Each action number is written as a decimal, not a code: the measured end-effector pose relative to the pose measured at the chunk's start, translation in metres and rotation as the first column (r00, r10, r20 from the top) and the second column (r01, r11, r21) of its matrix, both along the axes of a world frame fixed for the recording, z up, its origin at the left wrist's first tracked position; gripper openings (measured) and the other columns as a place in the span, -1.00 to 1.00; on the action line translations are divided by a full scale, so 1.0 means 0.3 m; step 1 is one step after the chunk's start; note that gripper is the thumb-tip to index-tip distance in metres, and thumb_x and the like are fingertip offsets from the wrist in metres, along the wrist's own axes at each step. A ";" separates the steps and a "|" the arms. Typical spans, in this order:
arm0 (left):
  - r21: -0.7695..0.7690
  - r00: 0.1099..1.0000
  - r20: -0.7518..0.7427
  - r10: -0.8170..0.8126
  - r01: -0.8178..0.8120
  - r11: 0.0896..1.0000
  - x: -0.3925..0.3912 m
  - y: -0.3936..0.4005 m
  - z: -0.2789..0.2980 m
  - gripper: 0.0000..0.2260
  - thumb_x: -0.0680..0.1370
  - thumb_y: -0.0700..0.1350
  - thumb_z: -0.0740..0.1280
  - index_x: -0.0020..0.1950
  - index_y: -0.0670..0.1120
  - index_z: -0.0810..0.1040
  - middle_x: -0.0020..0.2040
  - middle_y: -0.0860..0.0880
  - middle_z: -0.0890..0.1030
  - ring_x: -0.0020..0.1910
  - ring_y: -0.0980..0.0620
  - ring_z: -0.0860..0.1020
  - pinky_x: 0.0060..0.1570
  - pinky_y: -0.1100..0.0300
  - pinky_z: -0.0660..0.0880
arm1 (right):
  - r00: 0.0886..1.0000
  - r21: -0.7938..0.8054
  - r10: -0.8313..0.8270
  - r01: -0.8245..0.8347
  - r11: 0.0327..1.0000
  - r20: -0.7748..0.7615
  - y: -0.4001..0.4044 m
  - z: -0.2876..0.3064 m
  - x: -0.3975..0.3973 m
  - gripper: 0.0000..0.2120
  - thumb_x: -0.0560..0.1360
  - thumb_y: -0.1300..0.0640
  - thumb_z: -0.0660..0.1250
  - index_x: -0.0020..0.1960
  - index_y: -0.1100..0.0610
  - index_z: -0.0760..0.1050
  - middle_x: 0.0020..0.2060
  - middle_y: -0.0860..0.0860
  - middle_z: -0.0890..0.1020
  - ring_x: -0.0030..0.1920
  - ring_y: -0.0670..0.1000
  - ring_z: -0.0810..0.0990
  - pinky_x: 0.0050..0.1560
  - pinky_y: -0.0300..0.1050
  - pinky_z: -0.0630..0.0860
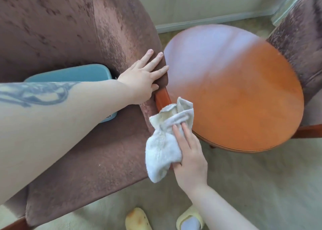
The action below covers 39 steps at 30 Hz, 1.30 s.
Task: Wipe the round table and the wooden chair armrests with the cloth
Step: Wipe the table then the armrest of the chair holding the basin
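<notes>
Our right hand [189, 153] grips the white cloth [165, 142] over the wooden armrest [163, 99], whose long axis runs ahead of its fingers toward our flat, empty left hand [142, 79]; the round table [233, 90] lies just right.

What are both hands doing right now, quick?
Left hand: open, fingers flat on the chair arm.
Right hand: holds the cloth against the wooden armrest.

Beige carpet [252, 186] bears the round table [244, 99], a brown armchair [78, 151] and yellow slippers [137, 219].
</notes>
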<state>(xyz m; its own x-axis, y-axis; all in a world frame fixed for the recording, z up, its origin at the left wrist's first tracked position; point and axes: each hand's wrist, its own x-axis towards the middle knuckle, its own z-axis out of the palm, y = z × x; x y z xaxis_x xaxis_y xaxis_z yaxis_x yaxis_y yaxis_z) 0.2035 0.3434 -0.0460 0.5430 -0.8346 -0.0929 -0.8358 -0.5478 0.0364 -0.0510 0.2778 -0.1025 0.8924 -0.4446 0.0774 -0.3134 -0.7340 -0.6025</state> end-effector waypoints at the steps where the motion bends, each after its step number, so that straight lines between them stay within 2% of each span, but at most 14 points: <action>1: -0.009 1.000 0.005 -0.006 0.006 1.000 0.003 0.000 -0.003 -0.43 0.60 0.01 0.15 0.54 0.11 -0.06 0.55 0.01 -0.19 0.51 -0.07 -0.26 0.48 -0.02 -0.08 | 1.000 0.046 0.028 -0.027 0.999 -0.008 -0.033 0.027 0.074 -0.27 0.41 0.18 0.36 0.49 -0.16 0.18 0.48 -0.21 0.20 0.43 -0.05 0.25 0.09 0.07 0.54; 4: -0.023 0.999 0.001 -0.039 0.039 0.999 0.016 0.006 -0.012 -0.44 0.60 0.03 0.12 0.54 0.10 -0.06 0.55 -0.01 -0.18 0.51 -0.08 -0.26 0.48 -0.01 -0.10 | 0.992 0.296 0.119 -0.105 0.949 -0.031 -0.113 0.083 0.254 -0.32 0.43 -0.03 0.35 0.46 -0.28 0.14 0.45 -0.28 0.25 0.40 -0.12 0.30 0.22 0.02 0.42; 7: -0.038 0.999 -0.016 -0.050 0.049 0.998 0.034 0.018 -0.016 -0.46 0.60 0.04 0.10 0.53 0.13 -0.05 0.55 0.02 -0.16 0.51 -0.05 -0.24 0.48 0.05 -0.16 | 0.997 0.485 0.072 -0.058 0.872 -0.011 -0.119 0.062 0.164 -0.38 0.42 -0.15 0.34 0.42 -0.34 0.19 0.36 -0.33 0.38 0.34 -0.19 0.38 0.22 -0.01 0.44; 11: -0.049 0.999 -0.011 -0.036 0.036 0.998 0.023 0.008 -0.023 -0.46 0.60 0.01 0.14 0.53 0.14 -0.02 0.56 0.02 -0.13 0.51 -0.06 -0.22 0.48 0.04 -0.13 | 0.998 0.570 0.041 -0.007 0.821 -0.047 -0.074 -0.024 -0.150 -0.38 0.39 0.00 0.32 0.39 -0.34 0.24 0.30 -0.33 0.44 0.30 -0.23 0.43 0.17 0.09 0.52; 14: -0.063 1.000 -0.015 -0.025 0.024 0.998 0.022 0.002 -0.021 -0.45 0.60 -0.02 0.15 0.53 0.14 0.00 0.56 0.01 -0.12 0.51 -0.07 -0.22 0.48 -0.01 -0.08 | 0.992 0.671 0.076 0.014 0.741 -0.105 -0.115 0.023 -0.031 -0.43 0.35 0.04 0.27 0.26 -0.44 0.31 0.15 -0.41 0.52 0.16 -0.28 0.52 0.00 -0.25 0.54; 19: -0.023 0.999 -0.052 -0.007 0.006 1.000 0.020 -0.001 -0.010 -0.46 0.61 -0.01 0.13 0.53 0.15 -0.04 0.55 0.03 -0.17 0.51 -0.04 -0.26 0.48 0.00 -0.11 | 0.989 0.855 -0.096 0.149 0.497 -0.117 -0.175 0.076 0.187 -0.73 0.33 0.13 0.36 0.02 -0.04 0.61 -0.03 -0.08 0.68 0.02 -0.07 0.62 -0.03 -0.21 0.53; 22: -0.039 0.997 -0.076 0.007 -0.010 0.999 0.014 -0.003 -0.005 -0.46 0.61 -0.02 0.15 0.53 0.16 -0.03 0.55 0.05 -0.17 0.51 -0.03 -0.25 0.48 0.00 -0.10 | 0.897 0.865 -0.403 0.339 0.371 -0.179 -0.107 0.004 0.001 -0.76 0.41 0.31 0.33 -0.19 0.02 0.68 -0.18 -0.08 0.70 -0.12 -0.11 0.63 -0.20 -0.33 0.52; 25: -0.064 0.998 -0.068 0.007 -0.011 0.998 0.011 -0.003 -0.010 -0.46 0.60 -0.04 0.16 0.53 0.15 0.00 0.55 0.04 -0.16 0.51 -0.04 -0.24 0.48 -0.01 -0.09 | 0.704 0.849 -0.588 0.526 0.055 -0.398 -0.006 -0.053 -0.153 -0.80 0.48 0.28 0.30 -0.12 0.10 0.69 -0.20 0.00 0.70 -0.04 0.04 0.65 -0.12 -0.20 0.54; 28: -0.076 0.997 -0.078 0.012 -0.018 0.997 0.010 -0.002 -0.009 -0.45 0.60 -0.05 0.17 0.53 0.15 0.01 0.55 0.04 -0.15 0.51 -0.04 -0.24 0.48 -0.02 -0.09 | 0.291 0.784 -0.851 0.586 -0.204 -0.438 0.014 -0.073 -0.102 -0.67 0.49 0.30 0.26 0.24 0.17 0.53 -0.18 0.14 0.67 -0.18 0.09 0.66 -0.05 -0.12 0.55; 29: -0.077 0.997 -0.081 0.018 -0.025 0.997 0.010 -0.004 -0.008 -0.45 0.60 -0.05 0.17 0.53 0.15 0.01 0.56 0.04 -0.15 0.51 -0.04 -0.24 0.48 -0.02 -0.08 | 0.279 0.758 -0.827 0.605 -0.243 -0.487 0.008 -0.055 -0.076 -0.72 0.53 0.28 0.22 0.22 0.18 0.50 -0.14 0.15 0.63 -0.23 0.09 0.60 -0.04 -0.10 0.53; 31: -0.070 0.996 -0.081 0.025 -0.031 0.997 0.007 -0.006 -0.008 -0.45 0.60 -0.05 0.17 0.53 0.15 0.01 0.55 0.04 -0.16 0.51 -0.04 -0.24 0.48 -0.02 -0.08 | 0.377 0.689 -0.599 0.558 -0.462 -0.706 0.000 -0.010 -0.021 -0.93 0.57 0.19 0.20 0.03 0.15 0.44 -0.19 0.08 0.54 -0.24 0.05 0.49 -0.08 -0.13 0.47; 33: -0.079 0.997 -0.077 0.029 -0.035 0.996 0.010 -0.001 -0.010 -0.45 0.60 -0.06 0.17 0.53 0.15 0.01 0.55 0.05 -0.15 0.51 -0.03 -0.24 0.48 -0.01 -0.09 | 0.298 0.623 -0.560 0.524 -0.581 -0.773 -0.007 0.024 -0.020 -0.91 0.56 0.12 0.25 -0.12 0.08 0.47 -0.18 0.01 0.56 -0.05 0.05 0.52 0.03 -0.16 0.44; 36: -0.088 0.995 -0.090 0.040 -0.048 0.995 0.014 0.003 0.000 -0.46 0.60 -0.06 0.17 0.53 0.14 0.02 0.56 0.04 -0.15 0.51 -0.04 -0.24 0.48 -0.01 -0.09 | 0.342 0.658 -0.568 0.489 -0.572 -0.748 0.008 0.033 0.003 -0.88 0.59 0.10 0.16 0.03 0.01 0.47 0.08 0.06 0.54 0.22 0.12 0.51 0.24 -0.02 0.39; 39: -0.049 0.996 -0.086 0.031 -0.036 0.998 -0.004 -0.012 0.006 -0.46 0.61 -0.05 0.16 0.53 0.13 0.00 0.55 0.03 -0.17 0.51 -0.06 -0.25 0.47 -0.02 -0.07 | 0.335 0.599 -0.499 0.520 -0.609 -0.799 0.001 0.034 0.045 -0.92 0.46 0.05 0.36 -0.10 -0.05 0.45 -0.19 -0.05 0.56 -0.19 -0.02 0.55 0.01 -0.19 0.45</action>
<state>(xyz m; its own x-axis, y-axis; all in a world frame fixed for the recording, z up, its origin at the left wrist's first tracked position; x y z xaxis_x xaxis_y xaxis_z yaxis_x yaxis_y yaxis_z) 0.2024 0.3398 -0.0440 0.5628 -0.8208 -0.0980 -0.8096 -0.5712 0.1349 -0.0373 0.2782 -0.0922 0.0073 -0.2218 -0.9751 -0.0135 0.9750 -0.2219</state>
